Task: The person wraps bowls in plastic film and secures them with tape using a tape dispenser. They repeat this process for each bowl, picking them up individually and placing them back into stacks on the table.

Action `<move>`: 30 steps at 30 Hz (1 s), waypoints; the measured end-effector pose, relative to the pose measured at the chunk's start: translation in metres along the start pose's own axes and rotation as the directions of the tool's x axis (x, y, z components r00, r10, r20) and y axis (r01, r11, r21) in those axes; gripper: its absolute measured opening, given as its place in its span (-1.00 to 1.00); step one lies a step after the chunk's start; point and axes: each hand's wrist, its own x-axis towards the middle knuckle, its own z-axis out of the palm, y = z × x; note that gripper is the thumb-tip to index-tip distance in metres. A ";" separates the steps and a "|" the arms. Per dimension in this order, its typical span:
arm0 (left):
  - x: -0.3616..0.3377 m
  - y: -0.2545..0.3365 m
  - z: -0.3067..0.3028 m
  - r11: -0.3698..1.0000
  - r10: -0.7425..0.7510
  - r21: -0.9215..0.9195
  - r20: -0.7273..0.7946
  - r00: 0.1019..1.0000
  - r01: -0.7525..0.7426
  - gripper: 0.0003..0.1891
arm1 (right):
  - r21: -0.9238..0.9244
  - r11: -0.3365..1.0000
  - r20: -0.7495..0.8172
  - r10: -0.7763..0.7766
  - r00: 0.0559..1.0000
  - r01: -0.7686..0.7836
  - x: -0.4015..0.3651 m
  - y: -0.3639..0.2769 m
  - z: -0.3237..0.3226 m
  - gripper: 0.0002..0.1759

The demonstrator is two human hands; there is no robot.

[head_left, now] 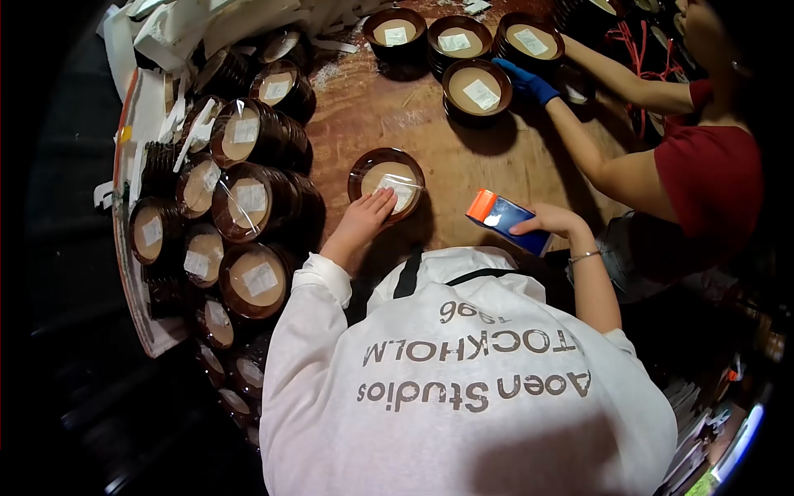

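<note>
A brown round dish (386, 157) with a tan inside, a white label and shiny clear film over it sits on the wooden table in front of me. My left hand (366, 217) lies flat on its lower part, fingers stretched across the label. To the right, my right hand (552, 221) grips a box-shaped blue object with an orange end (513, 221), thumb on top. The orange end points up and left toward the dish; the fingers beneath are hidden.
Stacks of similar labelled dishes (248, 202) lean along the left side. More stacks (477, 89) stand at the back, where a person in a red sleeve (703, 178) touches one with a blue-gloved hand (527, 81). White foam pieces (194, 37) pile at back left.
</note>
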 end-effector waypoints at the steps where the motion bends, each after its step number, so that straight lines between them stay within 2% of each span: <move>1: -0.001 0.001 -0.001 1.000 -0.001 -0.001 0.009 1.000 0.001 -0.46 | 0.030 0.999 -0.024 -0.040 0.999 0.041 -0.011 -0.007 0.000 -0.51; 2: -0.002 0.002 -0.002 1.000 -0.004 -0.005 0.012 1.000 0.004 -0.46 | -0.014 0.995 0.024 0.097 0.995 -0.097 -0.019 -0.017 0.000 -0.54; 5: 0.002 0.000 -0.004 1.000 0.002 -0.003 0.003 1.000 -0.002 -0.45 | 0.095 0.986 0.103 0.124 0.987 -0.134 -0.028 -0.004 0.006 -0.59; 6: 0.001 0.000 -0.003 1.000 0.002 -0.016 -0.005 1.000 -0.003 -0.45 | 0.072 0.988 0.066 0.133 0.989 -0.138 -0.030 0.006 0.005 -0.60; 7: 0.000 0.000 -0.004 1.000 0.003 -0.030 -0.011 1.000 -0.004 -0.44 | -0.058 0.994 -0.030 0.092 0.995 -0.093 -0.027 0.014 0.005 -0.57; 9: 0.001 -0.001 -0.010 0.999 -0.007 -0.036 0.008 1.000 0.008 -0.44 | -0.142 0.979 -0.070 0.140 0.988 -0.149 -0.017 0.012 0.007 -0.53; 10: 0.002 0.001 -0.011 0.999 -0.010 -0.042 0.027 1.000 0.012 -0.43 | -0.163 0.985 -0.072 0.043 0.996 -0.054 0.002 0.015 0.012 -0.48; 11: 0.001 0.003 -0.010 0.999 -0.008 -0.044 0.029 1.000 0.010 -0.43 | -0.285 0.947 -0.080 0.132 0.988 -0.149 0.022 0.012 0.012 -0.43; 12: 0.001 0.003 -0.010 0.999 0.001 -0.048 0.019 1.000 0.000 -0.44 | -0.299 0.937 -0.114 0.154 0.981 -0.182 0.040 0.010 0.016 -0.40; 14: 0.002 0.004 -0.013 0.999 0.008 -0.045 0.004 1.000 -0.008 -0.44 | -0.269 0.954 -0.102 0.108 0.989 -0.132 0.072 0.006 0.026 -0.39; 16: 0.004 0.013 -0.023 0.976 -0.096 -0.175 0.178 0.979 0.128 -0.44 | -0.278 0.955 -0.082 0.085 0.993 -0.105 0.080 -0.022 0.037 -0.38; 17: 0.005 0.025 -0.027 0.985 -0.056 -0.154 0.159 0.986 0.081 -0.47 | -0.283 0.956 -0.061 0.068 0.996 -0.083 0.084 -0.033 0.041 -0.38; 18: 0.012 0.035 -0.019 0.997 0.026 -0.074 0.043 0.999 -0.023 -0.51 | -0.291 0.953 -0.059 0.065 0.996 -0.080 0.096 -0.036 0.041 -0.38; 19: 0.019 0.047 -0.009 0.993 0.117 0.016 -0.061 0.991 -0.116 -0.54 | -0.282 0.951 -0.040 0.116 0.992 -0.123 0.111 -0.035 0.044 -0.47; 20: 0.028 0.059 -0.004 0.970 0.117 0.210 0.024 0.993 -0.119 -0.55 | -0.274 0.947 -0.020 0.167 0.986 -0.166 0.122 -0.037 0.047 -0.56; 21: 0.039 0.070 0.001 0.908 0.101 0.396 0.106 0.989 -0.135 -0.54 | -0.279 0.946 -0.019 0.165 0.986 -0.164 0.127 -0.044 0.050 -0.56; 22: 0.047 0.080 0.005 0.833 0.040 0.510 0.331 0.943 -0.214 -0.55 | -0.333 0.927 0.012 0.185 0.983 -0.171 0.131 -0.051 0.053 -0.56; 23: 0.053 0.085 0.008 0.833 0.035 0.514 0.323 0.946 -0.207 -0.55 | -0.390 0.904 0.038 0.205 0.978 -0.174 0.134 -0.059 0.054 -0.56; 25: 0.060 0.095 0.016 0.680 -0.158 0.630 0.624 0.765 -0.374 -0.52 | -0.408 0.884 0.003 0.253 0.968 -0.229 0.142 -0.063 0.056 -0.56; 26: 0.050 0.091 0.078 0.290 -0.284 0.889 0.433 0.855 -0.354 -0.48 | -0.431 0.868 0.001 0.273 0.962 -0.246 0.143 -0.066 0.057 -0.56; 27: 0.053 0.093 0.067 0.291 -0.285 0.890 0.430 0.857 -0.349 -0.48 | -0.454 0.852 -0.003 0.292 0.956 -0.262 0.144 -0.069 0.057 -0.55; 29: 0.060 0.100 0.031 0.540 -0.190 0.706 0.633 0.750 -0.458 -0.43 | -0.496 0.835 -0.045 0.251 0.967 -0.240 0.141 -0.073 0.062 -0.53; 30: 0.060 0.100 0.035 0.540 -0.189 0.706 0.631 0.752 -0.457 -0.43 | -0.533 0.818 -0.080 0.207 0.975 -0.217 0.140 -0.074 0.065 -0.52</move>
